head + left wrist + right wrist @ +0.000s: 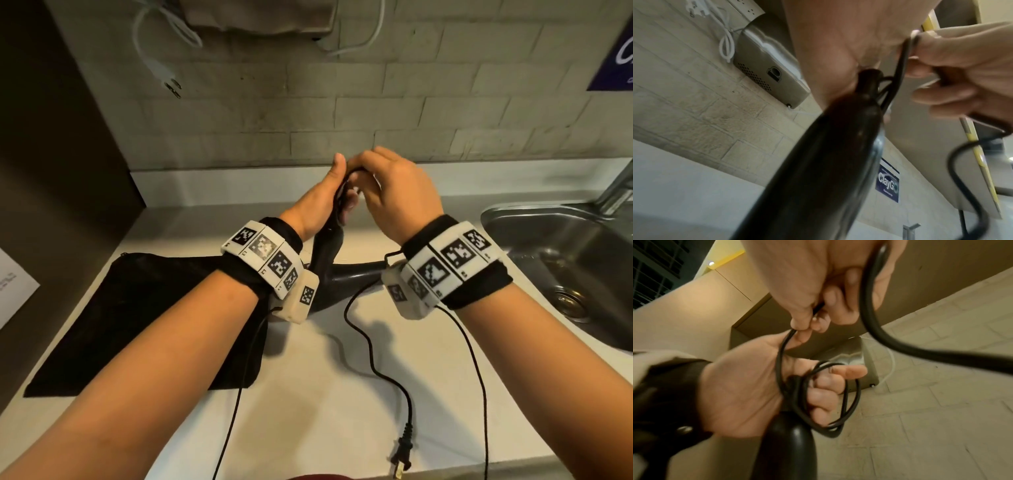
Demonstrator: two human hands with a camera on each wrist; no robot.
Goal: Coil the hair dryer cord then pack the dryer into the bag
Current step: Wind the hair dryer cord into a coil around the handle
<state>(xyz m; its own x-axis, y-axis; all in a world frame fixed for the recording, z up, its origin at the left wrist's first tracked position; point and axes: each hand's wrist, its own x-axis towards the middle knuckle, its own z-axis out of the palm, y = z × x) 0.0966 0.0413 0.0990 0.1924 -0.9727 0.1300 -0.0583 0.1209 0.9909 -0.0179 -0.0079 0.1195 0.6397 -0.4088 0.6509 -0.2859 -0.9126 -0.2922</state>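
Left hand [748, 386] grip clenched round hair dryer [325, 260] handle end at frame centre, fingers [824, 395] curled through cord [846, 395] loops. Right hand [394, 195] pinches cord just above. Dryer nozzle down on bench [325, 394]. Plug [402, 455] lies lower centre. Black bag [137, 318] flat, centre left.

A washroom or pantry corner in what looks like a public or commercial building: a white counter [342, 394] runs along a wall [445, 113] of pale brick-pattern tile. Set into the counter's right end is a steel sink [565, 260] with a metal faucet [616, 188] behind it. Above the counter hang a steel wall-mounted unit [766, 68], a white power strip [744, 6] and a blue printed sign [888, 180].
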